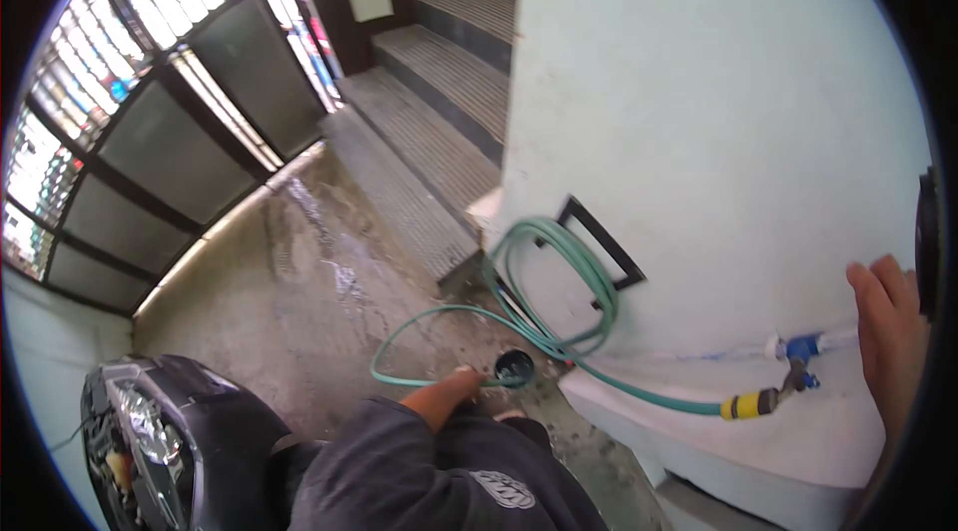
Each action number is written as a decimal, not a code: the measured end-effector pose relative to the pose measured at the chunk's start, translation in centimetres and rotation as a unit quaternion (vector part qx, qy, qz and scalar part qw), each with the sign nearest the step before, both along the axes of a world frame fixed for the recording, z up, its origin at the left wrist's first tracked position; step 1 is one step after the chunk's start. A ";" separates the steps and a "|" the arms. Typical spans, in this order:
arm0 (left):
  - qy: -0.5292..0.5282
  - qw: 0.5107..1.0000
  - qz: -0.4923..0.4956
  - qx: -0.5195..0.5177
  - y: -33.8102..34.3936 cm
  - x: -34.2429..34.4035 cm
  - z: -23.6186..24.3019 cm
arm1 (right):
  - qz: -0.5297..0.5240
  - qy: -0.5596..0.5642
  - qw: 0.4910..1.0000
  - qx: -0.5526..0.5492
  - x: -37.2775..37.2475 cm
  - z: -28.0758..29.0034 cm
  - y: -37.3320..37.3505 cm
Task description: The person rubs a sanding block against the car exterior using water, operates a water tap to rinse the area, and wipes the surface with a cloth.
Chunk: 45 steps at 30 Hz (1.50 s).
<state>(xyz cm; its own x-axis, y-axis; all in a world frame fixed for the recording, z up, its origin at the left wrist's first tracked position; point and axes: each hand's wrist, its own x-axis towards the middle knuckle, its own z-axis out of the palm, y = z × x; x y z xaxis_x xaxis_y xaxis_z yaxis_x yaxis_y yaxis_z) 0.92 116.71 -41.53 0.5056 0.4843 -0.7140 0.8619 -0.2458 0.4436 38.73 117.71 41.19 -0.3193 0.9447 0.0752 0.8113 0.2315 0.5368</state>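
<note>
At the lower middle, my left hand (465, 378) is closed around the green garden hose (409, 314), near its free end. That end reaches a small dark round container (515, 365) on the wet floor. Whether the tip lies inside it or against its rim, I cannot tell. From my hand the hose loops forward, then back to a coil (599, 288) hung on a black wall bracket (611, 247). My right hand (886, 316) is raised by the wall at the far right, fingers stretched upward, nothing visible in it.
A blue-handled tap (801, 346) joins the hose through a yellow connector (746, 404), above a white ledge (718, 441). Ribbed steps (429, 82) rise ahead. A barred metal gate (170, 147) stands left, a dark motorcycle (190, 411) lower left. A black object (928, 242) juts in at right.
</note>
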 end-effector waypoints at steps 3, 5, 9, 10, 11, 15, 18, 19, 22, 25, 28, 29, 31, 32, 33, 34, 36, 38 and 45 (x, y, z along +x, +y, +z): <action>0.020 0.995 0.080 -0.065 -0.8 -1.0 0.8 | 0.034 -0.036 0.999 -0.023 0.3 -0.3 1.1; -0.002 0.999 0.001 -0.037 -0.5 1.0 3.4 | 0.044 -0.046 0.997 -0.038 -0.1 -0.1 1.2; 0.042 0.997 -0.040 -0.051 0.5 0.7 8.3 | 0.030 -0.093 0.994 -0.052 -1.1 1.0 1.7; 0.027 0.998 -0.033 -0.054 0.9 1.2 8.9 | 0.022 -0.109 0.992 -0.053 -1.5 1.4 1.3; 0.011 0.998 -0.026 -0.058 1.2 1.8 9.4 | 0.014 -0.112 0.992 -0.055 -2.1 1.6 1.0; 0.026 0.998 0.012 -0.056 0.7 0.6 9.9 | 0.018 -0.118 0.992 -0.050 -2.0 1.4 1.3; 0.035 0.998 0.017 -0.054 0.6 0.2 9.4 | 0.040 -0.094 0.994 -0.040 -1.0 1.4 1.4; 0.030 0.999 0.002 -0.041 0.6 0.6 10.1 | 0.041 -0.087 0.995 -0.042 -0.9 1.3 1.4; 0.023 0.999 -0.013 -0.025 0.8 1.0 11.5 | 0.015 -0.093 0.995 -0.041 -1.0 1.1 1.2; 0.022 0.999 -0.014 -0.024 0.7 0.6 11.6 | -0.011 -0.123 0.991 -0.054 -1.7 1.3 1.3; 0.025 0.999 -0.011 -0.025 0.6 0.1 11.0 | -0.006 -0.148 0.988 -0.044 -2.4 1.3 1.6; 0.026 0.999 -0.006 -0.026 0.6 -0.1 10.8 | -0.005 -0.156 0.987 -0.042 -2.4 1.3 1.6; 0.030 0.999 -0.006 -0.036 0.9 0.6 11.4 | -0.008 -0.148 0.988 -0.034 -2.2 1.0 1.6; 0.036 0.998 0.000 -0.044 1.0 0.9 11.8 | -0.010 -0.146 0.989 -0.033 -2.0 0.8 1.6; 0.036 0.998 -0.006 -0.045 1.0 0.9 12.0 | -0.011 -0.142 0.989 -0.032 -1.7 0.7 1.6; 0.034 0.999 -0.005 -0.039 1.0 0.9 12.2 | -0.010 -0.143 0.989 -0.033 -1.6 0.8 1.6; 0.033 0.999 -0.010 -0.032 1.2 0.8 12.3 | -0.002 -0.138 0.990 -0.033 -1.6 1.0 1.7; 0.039 0.998 0.003 -0.041 1.2 0.5 12.2 | 0.002 -0.132 0.991 -0.035 -1.2 1.2 1.6; 0.022 0.999 0.000 -0.044 0.9 0.5 11.1 | 0.008 -0.126 0.991 -0.049 -1.0 1.1 2.5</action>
<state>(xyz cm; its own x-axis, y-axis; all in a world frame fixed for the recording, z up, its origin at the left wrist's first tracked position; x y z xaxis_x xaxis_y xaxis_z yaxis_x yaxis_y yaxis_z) 1.44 117.60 -30.43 0.4727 0.4190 -0.7752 0.8811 -0.2084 0.4246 37.70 120.22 42.34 -0.3311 0.9381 -0.1012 0.6501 0.3045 0.6961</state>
